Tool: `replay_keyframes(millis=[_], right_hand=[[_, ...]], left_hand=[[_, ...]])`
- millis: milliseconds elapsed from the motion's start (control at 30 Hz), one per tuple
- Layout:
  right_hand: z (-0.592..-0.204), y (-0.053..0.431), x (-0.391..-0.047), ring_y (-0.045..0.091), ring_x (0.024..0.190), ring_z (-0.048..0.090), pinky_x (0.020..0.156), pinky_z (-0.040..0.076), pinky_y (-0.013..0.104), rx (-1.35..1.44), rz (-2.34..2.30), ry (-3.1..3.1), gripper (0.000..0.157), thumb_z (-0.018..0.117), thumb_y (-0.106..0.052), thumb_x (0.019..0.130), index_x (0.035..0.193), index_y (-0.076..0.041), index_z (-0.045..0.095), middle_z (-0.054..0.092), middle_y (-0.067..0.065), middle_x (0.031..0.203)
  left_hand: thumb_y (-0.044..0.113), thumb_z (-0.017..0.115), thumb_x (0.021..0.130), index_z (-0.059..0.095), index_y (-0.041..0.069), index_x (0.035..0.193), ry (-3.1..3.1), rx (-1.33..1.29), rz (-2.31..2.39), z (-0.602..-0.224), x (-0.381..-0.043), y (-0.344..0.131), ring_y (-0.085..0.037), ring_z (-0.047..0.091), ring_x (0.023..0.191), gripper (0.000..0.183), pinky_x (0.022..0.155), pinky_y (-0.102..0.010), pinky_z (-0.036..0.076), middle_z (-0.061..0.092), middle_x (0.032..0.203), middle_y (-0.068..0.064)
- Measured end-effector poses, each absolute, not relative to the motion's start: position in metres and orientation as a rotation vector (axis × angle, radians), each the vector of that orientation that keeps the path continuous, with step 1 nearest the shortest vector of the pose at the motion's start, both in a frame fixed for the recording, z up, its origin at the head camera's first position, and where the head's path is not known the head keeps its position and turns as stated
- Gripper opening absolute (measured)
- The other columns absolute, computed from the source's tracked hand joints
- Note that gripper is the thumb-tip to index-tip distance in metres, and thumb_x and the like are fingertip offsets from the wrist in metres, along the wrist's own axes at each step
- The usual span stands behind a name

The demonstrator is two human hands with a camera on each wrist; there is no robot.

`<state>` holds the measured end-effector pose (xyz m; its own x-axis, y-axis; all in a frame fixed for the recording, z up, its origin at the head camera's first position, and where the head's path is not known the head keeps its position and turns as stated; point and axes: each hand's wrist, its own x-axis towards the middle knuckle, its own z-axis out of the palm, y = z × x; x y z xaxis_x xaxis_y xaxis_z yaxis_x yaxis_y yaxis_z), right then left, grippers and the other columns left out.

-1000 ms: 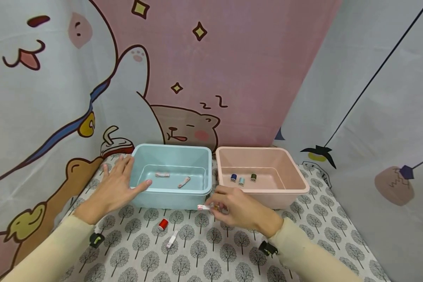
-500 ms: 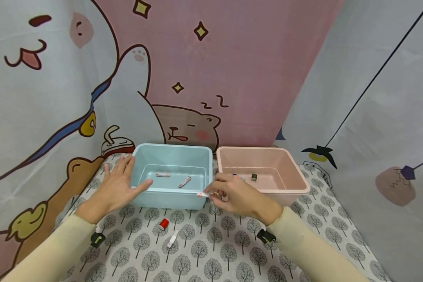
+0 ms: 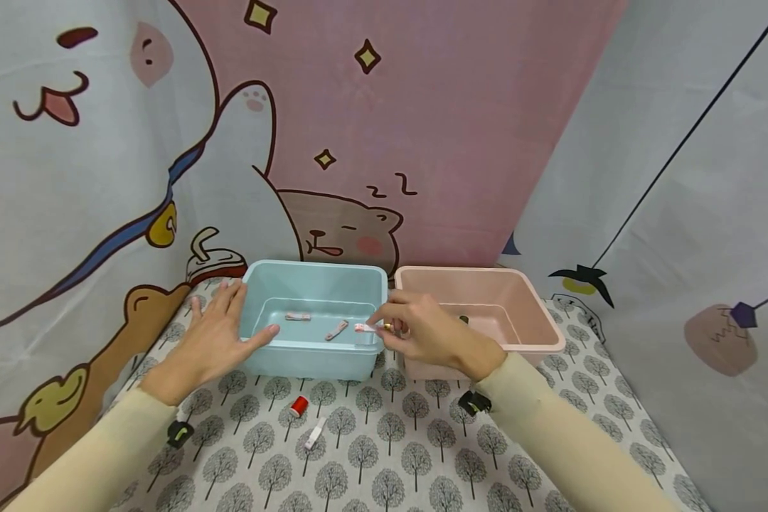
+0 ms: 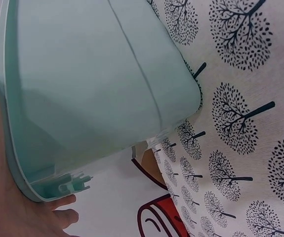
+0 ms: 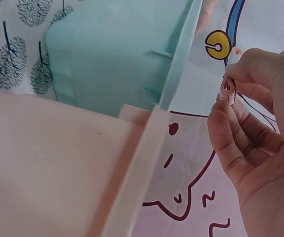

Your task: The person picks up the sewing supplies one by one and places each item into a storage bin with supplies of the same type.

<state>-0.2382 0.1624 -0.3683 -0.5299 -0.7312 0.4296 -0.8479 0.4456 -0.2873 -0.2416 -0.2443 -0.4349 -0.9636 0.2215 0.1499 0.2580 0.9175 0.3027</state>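
Note:
My right hand (image 3: 432, 331) pinches a small folded pinkish-white measuring tape (image 5: 227, 91) between thumb and fingertips. It is over the right end of the light-blue bin (image 3: 313, 347). Two similar folded tapes lie inside that bin, one flat near the middle (image 3: 297, 317) and one slanted (image 3: 336, 330). My left hand (image 3: 214, 334) rests on the bin's left rim with its fingers spread. On the cloth in front lie a red thread spool (image 3: 299, 406) and another whitish folded strip (image 3: 315, 433).
To the right of the blue bin stands a peach bin (image 3: 486, 284). A dark green spool (image 3: 464, 319) shows in it, while my right hand hides its left part. A tree-print cloth (image 3: 390, 455) covers the table; a printed curtain (image 3: 461, 142) hangs behind.
The right hand has risen and moved forward with the measuring tape, from in front of the bins to over the blue bin's right end. The left hand stays at the rim.

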Motion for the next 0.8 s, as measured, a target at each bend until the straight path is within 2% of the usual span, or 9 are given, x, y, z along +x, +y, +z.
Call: replay_keyframes(millis=[233, 467, 800], right_hand=[[-0.360, 0.157, -0.252, 0.011, 0.079, 0.070, 0.070, 0.063, 0.017, 1.336, 0.681, -2.465, 0.019, 0.083, -0.003, 0.099, 0.117, -0.007, 0.090, 0.076, 0.006, 0.096], [-0.355, 0.148, -0.267, 0.016, 0.075, 0.068, 0.068, 0.058, 0.018, 1.344, 0.637, -2.434, 0.018, 0.083, -0.004, 0.099, 0.115, -0.006, 0.090, 0.075, 0.005, 0.091], [-0.348, 0.133, -0.289, 0.015, 0.077, 0.069, 0.069, 0.059, 0.020, 1.323, 0.624, -2.468, 0.019, 0.082, -0.004, 0.100, 0.116, -0.009, 0.091, 0.076, 0.006, 0.093]], left_hand=[[0.082, 0.050, 0.111, 0.012, -0.007, 0.184, -2.971, -0.378, -0.491, -0.434, -0.241, -0.244, -0.056, 0.000, 0.182, 0.121, 0.136, -0.091, -0.009, 0.007, 0.195, -0.031], [0.082, 0.051, 0.111, 0.013, -0.006, 0.184, -2.969, -0.377, -0.484, -0.434, -0.242, -0.244, -0.056, 0.001, 0.182, 0.121, 0.136, -0.092, -0.007, 0.008, 0.195, -0.031], [0.082, 0.051, 0.111, 0.012, -0.006, 0.184, -2.967, -0.374, -0.494, -0.434, -0.241, -0.244, -0.056, 0.001, 0.182, 0.121, 0.136, -0.091, -0.010, 0.007, 0.195, -0.031]])
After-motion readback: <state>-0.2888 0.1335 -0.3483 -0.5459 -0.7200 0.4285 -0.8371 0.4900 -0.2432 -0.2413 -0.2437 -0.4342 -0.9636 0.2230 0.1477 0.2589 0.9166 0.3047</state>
